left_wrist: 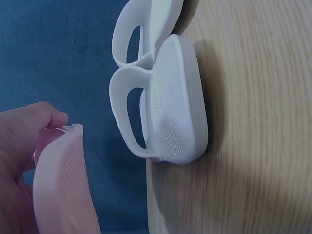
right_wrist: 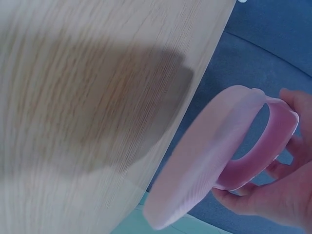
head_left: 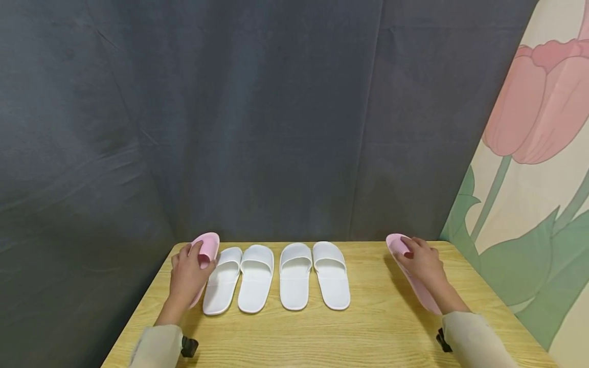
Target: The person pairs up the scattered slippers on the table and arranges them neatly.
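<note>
My left hand (head_left: 188, 274) grips a pink slipper (head_left: 209, 244) by its strap at the table's left side. In the left wrist view this pink slipper (left_wrist: 63, 180) is raised beside the white ones. Over the right part of the table, my right hand (head_left: 424, 261) holds the other pink slipper (head_left: 424, 292), tilted and lifted off the wood, its shadow below. The right wrist view shows fingers and thumb round that slipper's strap (right_wrist: 273, 141). Between the hands several white slippers stand in a row, toes to the back, from the leftmost (head_left: 223, 286) to the rightmost (head_left: 333, 283).
The wooden table (head_left: 294, 337) ends at a dark grey curtain (head_left: 276, 128) behind. To the right hangs a panel with a painted tulip (head_left: 534, 107). Bare wood lies between the rightmost white slipper and my right hand. Each wrist carries a small black device (head_left: 189, 346).
</note>
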{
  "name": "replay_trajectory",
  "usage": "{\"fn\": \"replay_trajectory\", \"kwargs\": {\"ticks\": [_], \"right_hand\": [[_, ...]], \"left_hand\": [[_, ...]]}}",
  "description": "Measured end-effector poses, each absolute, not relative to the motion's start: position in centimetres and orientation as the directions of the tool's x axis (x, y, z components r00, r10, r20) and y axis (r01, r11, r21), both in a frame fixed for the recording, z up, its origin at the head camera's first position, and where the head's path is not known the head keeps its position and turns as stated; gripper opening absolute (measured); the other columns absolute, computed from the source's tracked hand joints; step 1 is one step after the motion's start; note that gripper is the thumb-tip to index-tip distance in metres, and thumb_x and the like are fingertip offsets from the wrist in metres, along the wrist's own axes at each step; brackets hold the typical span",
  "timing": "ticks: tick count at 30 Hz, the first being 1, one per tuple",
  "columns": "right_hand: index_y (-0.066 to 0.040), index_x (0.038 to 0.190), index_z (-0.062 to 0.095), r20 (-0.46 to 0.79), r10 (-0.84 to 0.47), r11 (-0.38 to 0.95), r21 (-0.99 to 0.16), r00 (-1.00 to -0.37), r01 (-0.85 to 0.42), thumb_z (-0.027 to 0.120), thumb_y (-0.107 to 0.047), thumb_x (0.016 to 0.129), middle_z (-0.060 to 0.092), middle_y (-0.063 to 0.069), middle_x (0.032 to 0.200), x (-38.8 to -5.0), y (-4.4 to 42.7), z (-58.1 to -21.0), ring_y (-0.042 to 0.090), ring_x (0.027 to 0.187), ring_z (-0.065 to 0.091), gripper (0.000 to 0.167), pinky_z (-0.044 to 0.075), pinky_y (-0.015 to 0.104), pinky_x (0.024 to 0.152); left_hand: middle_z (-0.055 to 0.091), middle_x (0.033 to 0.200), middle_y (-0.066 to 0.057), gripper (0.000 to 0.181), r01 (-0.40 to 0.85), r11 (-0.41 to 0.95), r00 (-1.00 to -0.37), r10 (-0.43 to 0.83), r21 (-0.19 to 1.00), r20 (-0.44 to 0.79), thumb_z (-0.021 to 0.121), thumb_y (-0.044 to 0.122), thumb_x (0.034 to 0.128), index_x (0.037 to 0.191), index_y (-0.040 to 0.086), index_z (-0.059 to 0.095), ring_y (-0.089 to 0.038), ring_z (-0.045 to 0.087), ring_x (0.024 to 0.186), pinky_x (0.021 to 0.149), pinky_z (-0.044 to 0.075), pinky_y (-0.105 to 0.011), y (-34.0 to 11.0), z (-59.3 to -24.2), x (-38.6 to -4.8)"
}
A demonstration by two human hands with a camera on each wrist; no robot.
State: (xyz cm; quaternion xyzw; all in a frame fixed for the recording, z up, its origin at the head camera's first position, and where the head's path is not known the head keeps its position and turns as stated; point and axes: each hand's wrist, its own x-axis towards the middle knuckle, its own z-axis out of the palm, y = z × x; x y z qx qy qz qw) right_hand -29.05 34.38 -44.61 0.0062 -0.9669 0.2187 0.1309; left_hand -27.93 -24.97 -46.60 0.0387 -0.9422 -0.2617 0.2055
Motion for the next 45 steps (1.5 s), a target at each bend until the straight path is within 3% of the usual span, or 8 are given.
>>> {"fn": "replay_trajectory", "kwargs": {"ticks": [9,20,45], "right_hand": [[-0.002,0.150,0.043,0.203,0.053,0.896,-0.442,-0.978,-0.043,0.063,-0.041,0.098,0.032,0.037,0.149,-28.6,34.0,-44.6,0.066,0.125,0.032,0.067,0.035,0.079,0.087],[-0.003,0.147,0.047,0.224,0.050,0.895,-0.443,-0.973,-0.056,0.064,-0.038,0.097,0.035,0.037,0.147,-28.1,33.0,-44.5,0.067,0.123,0.034,0.064,0.037,0.078,0.085],[-0.003,0.150,0.044,0.182,0.066,0.892,-0.452,-0.981,-0.023,0.065,-0.039,0.097,0.032,0.038,0.148,-27.6,32.0,-43.8,0.065,0.125,0.034,0.068,0.038,0.077,0.091]], "left_hand": [[0.033,0.150,-0.032,0.074,0.009,0.855,-0.921,-0.195,0.519,0.338,0.072,0.033,0.0883,0.149,0.004,0.041,-0.055,0.031,0.132,0.100,0.036,-0.072,-24.1,-46.4,-27.5],[0.032,0.152,-0.031,0.075,-0.012,0.855,-0.930,-0.200,0.519,0.307,0.073,0.031,0.0883,0.151,0.005,0.040,-0.053,0.030,0.134,0.100,0.039,-0.071,-22.9,-46.3,-27.0],[0.033,0.152,-0.030,0.077,0.025,0.861,-0.936,-0.158,0.507,0.314,0.074,0.033,0.0876,0.151,0.006,0.040,-0.053,0.032,0.134,0.099,0.041,-0.071,-20.7,-45.6,-26.4]]}}
